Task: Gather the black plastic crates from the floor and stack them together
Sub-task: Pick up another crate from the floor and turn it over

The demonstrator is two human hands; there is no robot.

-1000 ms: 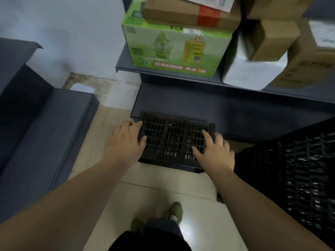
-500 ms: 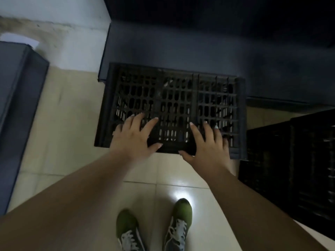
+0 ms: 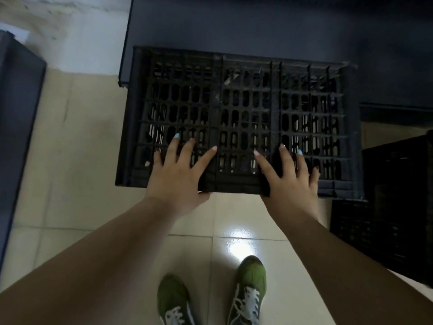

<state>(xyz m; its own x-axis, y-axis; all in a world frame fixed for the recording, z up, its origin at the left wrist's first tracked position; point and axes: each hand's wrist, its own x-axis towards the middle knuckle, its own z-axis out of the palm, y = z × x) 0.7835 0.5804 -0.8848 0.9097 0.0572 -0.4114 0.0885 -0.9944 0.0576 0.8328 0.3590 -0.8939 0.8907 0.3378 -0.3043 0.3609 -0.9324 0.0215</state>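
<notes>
A black plastic crate [image 3: 239,99] lies upside down on the tiled floor, its slotted bottom facing up, partly under a dark shelf base. My left hand [image 3: 178,174] grips its near edge left of centre, fingers spread on top and thumb under the rim. My right hand [image 3: 289,178] holds the same edge right of centre in the same way. Further black crates [image 3: 396,212] stand at the right, dark and partly cut off by the frame.
The dark shelf base [image 3: 257,24] runs across the top behind the crate. A dark grey unit [image 3: 16,127] lines the left edge. My green shoes [image 3: 248,292] stand on the glossy beige tiles [image 3: 77,160] below the crate.
The view tilted down and came closer to the crate. Both hands slid from the crate's top back to its near edge and now clasp it; the crate looks drawn slightly out from the shelf.
</notes>
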